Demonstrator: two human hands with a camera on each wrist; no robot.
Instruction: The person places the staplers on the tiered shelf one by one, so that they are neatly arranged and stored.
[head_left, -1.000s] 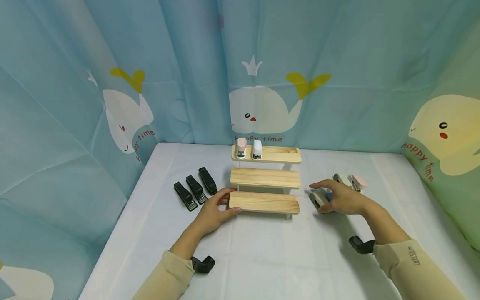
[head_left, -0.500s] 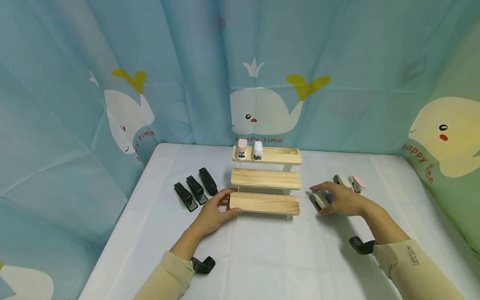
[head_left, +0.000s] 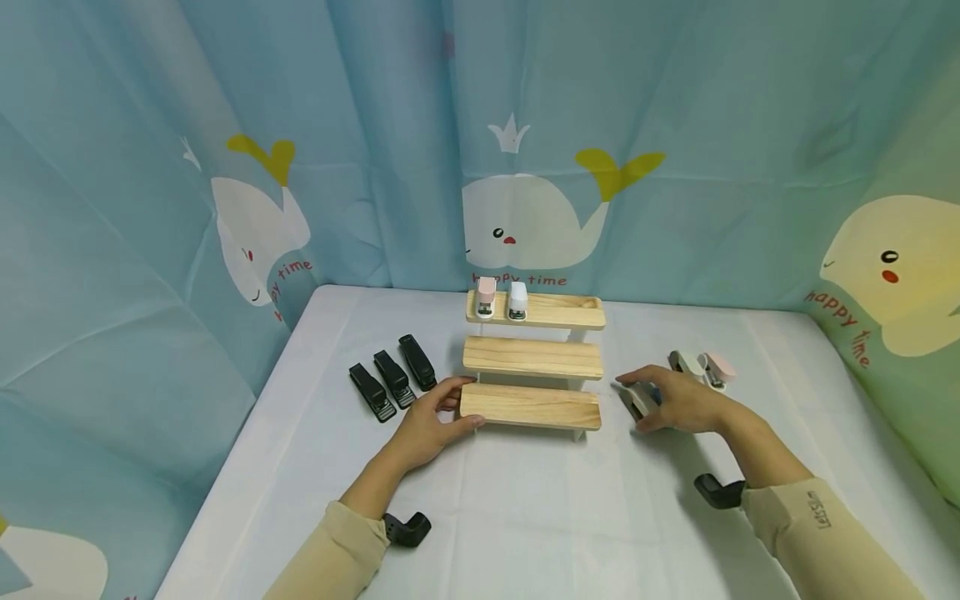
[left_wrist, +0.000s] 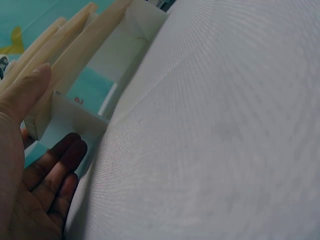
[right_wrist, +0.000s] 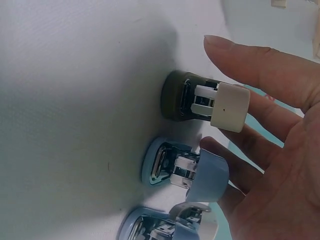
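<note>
The left hand (head_left: 423,429) grips the left end of the bottom tier (head_left: 532,406) of a three-tier wooden shelf. In the left wrist view, that hand's (left_wrist: 30,197) thumb lies on the plank (left_wrist: 90,42), with other fingers beside the white support. At the shelf's right, the right hand (head_left: 678,402) is spread over a cream stapler (head_left: 637,398). The right wrist view shows the right hand's (right_wrist: 287,135) thumb apart from the cream stapler (right_wrist: 230,107), its fingers behind it; contact is unclear. A blue stapler (right_wrist: 210,175) stands beside it.
Pink (head_left: 487,293) and white (head_left: 517,298) staplers stand on the top tier. Three black staplers (head_left: 393,377) lie left of the shelf. Beyond the right hand are a pale green stapler (head_left: 686,362) and a pink one (head_left: 720,367). A patterned curtain (head_left: 405,167) borders the table.
The right hand has shifted very slightly left over the cream stapler. The left hand keeps its place on the shelf; the head view has moved a little.
</note>
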